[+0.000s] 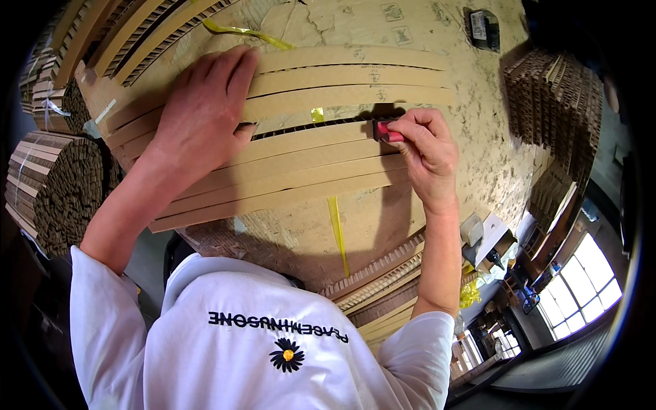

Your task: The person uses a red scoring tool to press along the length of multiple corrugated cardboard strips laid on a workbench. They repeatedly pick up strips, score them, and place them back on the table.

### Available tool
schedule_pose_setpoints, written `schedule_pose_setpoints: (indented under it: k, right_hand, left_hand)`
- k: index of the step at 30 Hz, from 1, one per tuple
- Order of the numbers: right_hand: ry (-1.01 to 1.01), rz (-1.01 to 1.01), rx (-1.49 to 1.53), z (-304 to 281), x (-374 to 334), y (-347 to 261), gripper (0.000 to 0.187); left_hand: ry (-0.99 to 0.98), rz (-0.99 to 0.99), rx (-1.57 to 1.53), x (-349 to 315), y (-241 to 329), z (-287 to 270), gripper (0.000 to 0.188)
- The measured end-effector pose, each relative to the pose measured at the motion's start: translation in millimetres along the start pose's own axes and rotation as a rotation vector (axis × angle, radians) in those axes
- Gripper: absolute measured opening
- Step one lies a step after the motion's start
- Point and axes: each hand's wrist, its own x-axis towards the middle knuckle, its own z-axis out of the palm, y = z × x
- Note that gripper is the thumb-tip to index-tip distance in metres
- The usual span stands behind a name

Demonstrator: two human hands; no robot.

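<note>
A small red-and-black block (390,132) is sitting at the fingertips of a person's right hand (432,150), its dark end meeting the tan cardboard strips (321,141); whether it is pressing down or hovering just above cannot be told. The right thumb and forefinger are pinching the block's red side closely, while the other fingers are curling in toward the palm. The left hand (198,106) is lying palm down across the same row, its fingers stretching out nearly side by side and its thumb standing apart, near a dark gap between two strips. Up and left of the right fingertips, small dark marks (374,75) are showing on the upper strips, too faint to read. Farther out beyond those fingers, a black packet (484,31) is bearing a white label, its print too small to make out. Yellow tape (249,32) is curling just past the left fingertips. A bound bundle (51,184) is standing left of the left fingers, and a brown stack (553,102) is rising right of the right ones. Below both hands, a white shirt (225,348) is displaying black lettering (278,324), upside down from this angle, and a yellow-centred black flower (287,355).
</note>
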Motion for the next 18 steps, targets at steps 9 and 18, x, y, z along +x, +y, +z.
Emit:
schedule_pose_setpoints:
  k: [9,18]
  right_hand:
    - [-0.025,-0.109,-0.146,-1,8,1,0.028]
    - [-0.012,-0.07,-0.18,-1,10,1,0.022]
  left_hand:
    - [0.097,-0.061,-0.123,-4,-2,-23,0.093]
    - [0.482,-0.032,-0.135,31,-51,-102,0.059]
